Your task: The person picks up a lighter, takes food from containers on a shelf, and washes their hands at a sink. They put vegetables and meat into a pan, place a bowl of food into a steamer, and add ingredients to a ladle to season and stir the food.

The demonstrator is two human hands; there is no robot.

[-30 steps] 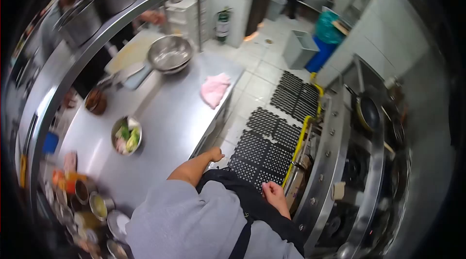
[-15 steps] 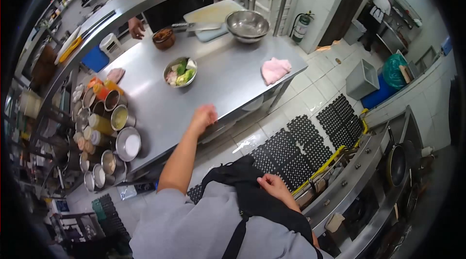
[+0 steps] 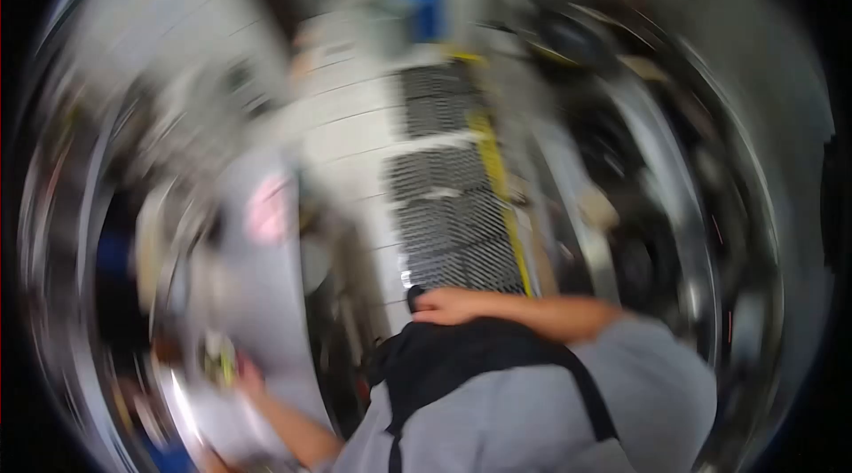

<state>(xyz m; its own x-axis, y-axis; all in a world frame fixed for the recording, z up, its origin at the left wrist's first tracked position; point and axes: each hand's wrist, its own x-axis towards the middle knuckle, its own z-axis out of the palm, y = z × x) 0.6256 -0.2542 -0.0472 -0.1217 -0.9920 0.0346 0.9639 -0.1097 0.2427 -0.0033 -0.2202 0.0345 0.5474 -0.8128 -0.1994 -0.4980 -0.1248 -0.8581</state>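
Motion blurs the whole view. My left hand is at the lower left, over the steel table, beside the small bowl of green and pale food. Its fingers are smeared, and any contact with the bowl cannot be made out. In front of my waist, my right hand has its fingers curled together at the top edge of the black apron. A small dark piece shows by its fingertips; whether the hand holds it is unclear.
A pink cloth lies on the table's far part. Black perforated mats cover part of the white tiled floor. Along their right side runs a yellow bar, with the steel cooking line beyond. A blurred blue bin stands ahead.
The view has swung right, bringing mats and cooking line to the middle. My left hand is now beside the food bowl; my right hand lies across the apron front.
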